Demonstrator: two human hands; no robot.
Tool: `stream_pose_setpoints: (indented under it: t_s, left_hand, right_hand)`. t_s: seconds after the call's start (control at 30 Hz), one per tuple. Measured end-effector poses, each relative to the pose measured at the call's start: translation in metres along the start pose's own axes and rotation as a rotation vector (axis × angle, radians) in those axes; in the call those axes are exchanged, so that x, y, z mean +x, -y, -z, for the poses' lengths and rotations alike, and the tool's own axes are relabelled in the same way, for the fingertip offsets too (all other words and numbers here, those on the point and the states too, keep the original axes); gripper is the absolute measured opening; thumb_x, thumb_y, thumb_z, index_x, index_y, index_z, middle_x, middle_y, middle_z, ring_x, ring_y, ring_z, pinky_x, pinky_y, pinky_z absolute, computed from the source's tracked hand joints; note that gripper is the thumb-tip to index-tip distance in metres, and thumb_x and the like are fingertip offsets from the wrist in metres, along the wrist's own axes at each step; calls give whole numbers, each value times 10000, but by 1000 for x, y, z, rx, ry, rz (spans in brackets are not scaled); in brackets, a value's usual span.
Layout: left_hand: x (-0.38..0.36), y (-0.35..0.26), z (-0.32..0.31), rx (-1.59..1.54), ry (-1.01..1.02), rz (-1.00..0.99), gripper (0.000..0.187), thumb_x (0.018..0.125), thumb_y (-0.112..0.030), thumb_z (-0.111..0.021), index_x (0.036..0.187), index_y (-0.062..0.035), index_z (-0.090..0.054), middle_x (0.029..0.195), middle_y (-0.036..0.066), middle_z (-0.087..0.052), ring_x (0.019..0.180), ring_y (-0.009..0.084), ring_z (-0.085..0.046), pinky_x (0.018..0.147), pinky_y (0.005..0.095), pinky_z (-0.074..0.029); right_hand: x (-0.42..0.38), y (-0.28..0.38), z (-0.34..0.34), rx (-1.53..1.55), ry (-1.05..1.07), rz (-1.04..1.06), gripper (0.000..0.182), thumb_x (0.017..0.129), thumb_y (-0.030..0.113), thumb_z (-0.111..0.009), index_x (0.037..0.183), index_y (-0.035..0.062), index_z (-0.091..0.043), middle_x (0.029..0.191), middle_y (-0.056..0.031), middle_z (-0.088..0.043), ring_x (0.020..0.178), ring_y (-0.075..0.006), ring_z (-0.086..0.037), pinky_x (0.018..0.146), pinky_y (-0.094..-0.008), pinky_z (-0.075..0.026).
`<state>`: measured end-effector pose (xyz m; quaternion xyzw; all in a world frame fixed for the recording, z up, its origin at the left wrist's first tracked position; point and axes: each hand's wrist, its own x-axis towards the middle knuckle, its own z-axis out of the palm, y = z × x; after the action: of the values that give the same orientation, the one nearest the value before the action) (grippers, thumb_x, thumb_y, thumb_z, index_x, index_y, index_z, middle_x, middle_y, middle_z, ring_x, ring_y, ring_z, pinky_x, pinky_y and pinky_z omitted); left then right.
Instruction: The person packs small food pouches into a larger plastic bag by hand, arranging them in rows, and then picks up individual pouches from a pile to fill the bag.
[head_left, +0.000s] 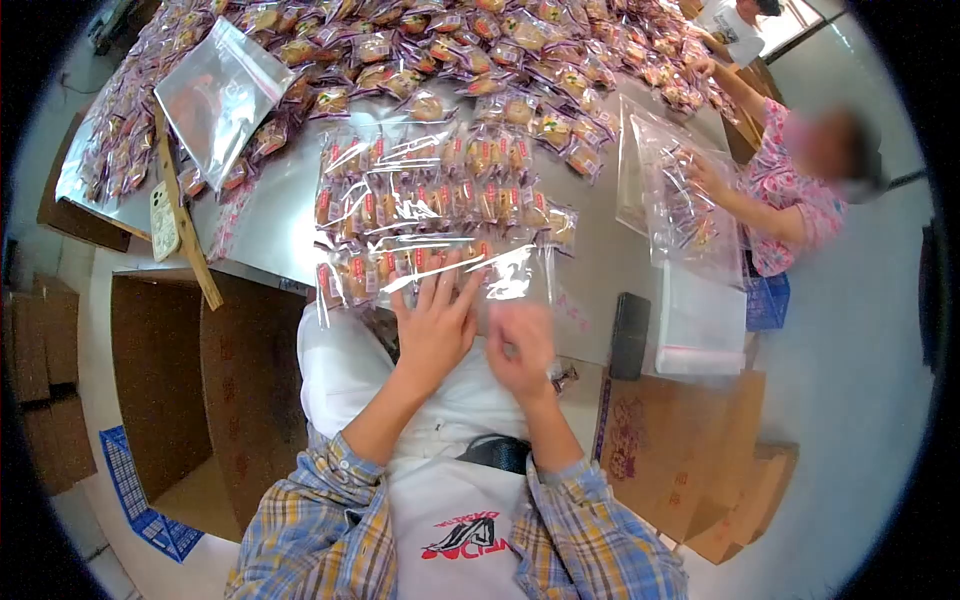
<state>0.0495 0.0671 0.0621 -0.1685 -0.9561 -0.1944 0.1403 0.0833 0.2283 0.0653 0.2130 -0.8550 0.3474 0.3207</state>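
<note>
A large clear plastic bag (515,268) lies on the metal table, with rows of small individually wrapped round pastries (385,205) inside or beneath it; the glare hides which. My left hand (435,325) rests on the near row, fingers stretched out and spread over the film. Close by on the right, my right hand (520,345) is curled, thumb and fingers together, at the near right edge of the bag. It is slightly smeared by motion, and what its fingers pinch, if anything, is hidden.
A heap of wrapped pastries (430,50) covers the far table. Left are an empty clear bag (222,100), a wooden strip (180,215) and a phone (164,222). Right are a dark phone (630,335), stacked bags (700,320) and a co-worker (790,190) handling a filled bag. Cardboard boxes (255,370) stand below.
</note>
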Motion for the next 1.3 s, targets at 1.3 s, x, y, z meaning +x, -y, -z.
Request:
stream_pose_setpoints:
  t_s: [1.3]
  left_hand:
    - [-3, 18, 6, 50, 8, -22, 694, 839, -244, -717, 1512, -233, -548, 1564, 84, -498, 1508, 280, -396, 1256, 658, -68]
  right_hand:
    - [-15, 12, -2, -176, 125, -501, 602, 842, -40, -702, 1426, 60, -595, 1363, -212, -547, 1214, -387, -585, 1002, -431, -517]
